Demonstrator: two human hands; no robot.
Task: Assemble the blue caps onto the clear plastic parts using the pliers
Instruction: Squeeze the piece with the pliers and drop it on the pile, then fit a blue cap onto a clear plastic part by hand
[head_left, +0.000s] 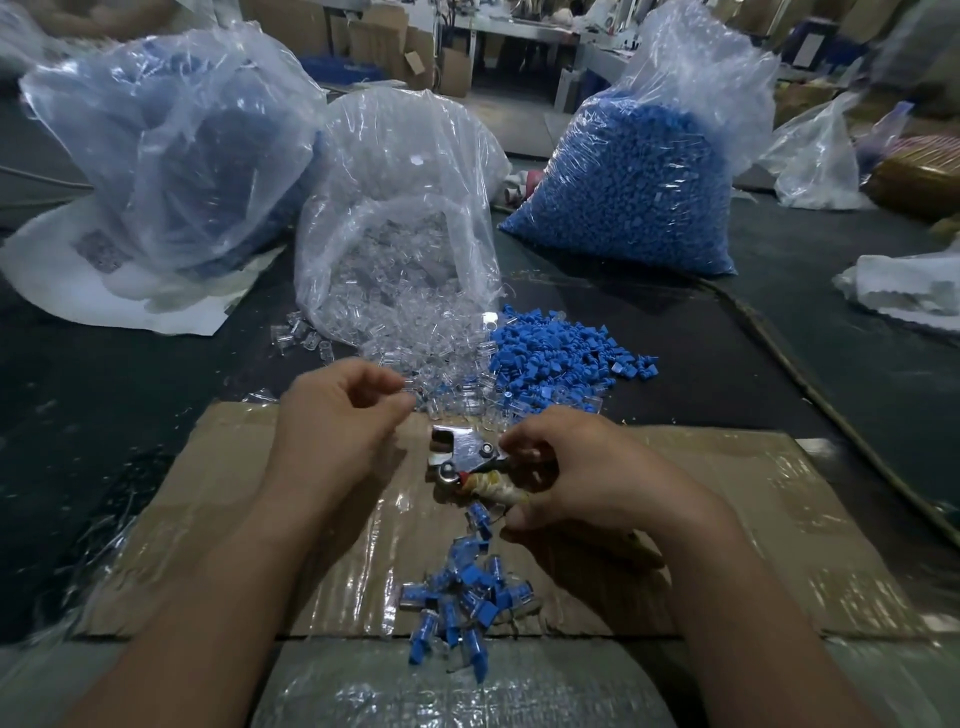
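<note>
My right hand (587, 478) grips the taped handles of the metal pliers (462, 457) over the cardboard sheet (779, 519); the jaws point left. My left hand (337, 415) hovers beside the jaws with curled fingers, thumb and forefinger close together at the edge of the loose clear plastic parts (415, 358); whether it pinches one is unclear. A loose pile of blue caps (550, 353) lies just right of the clear parts. Several assembled pieces (462, 597), clear with blue caps, lie heaped near the cardboard's front edge.
An open bag of clear parts (395, 208) stands behind the piles. A full bag of blue caps (634, 176) sits at the back right, and another large plastic bag (166, 145) at the back left. More bags lie at the far right.
</note>
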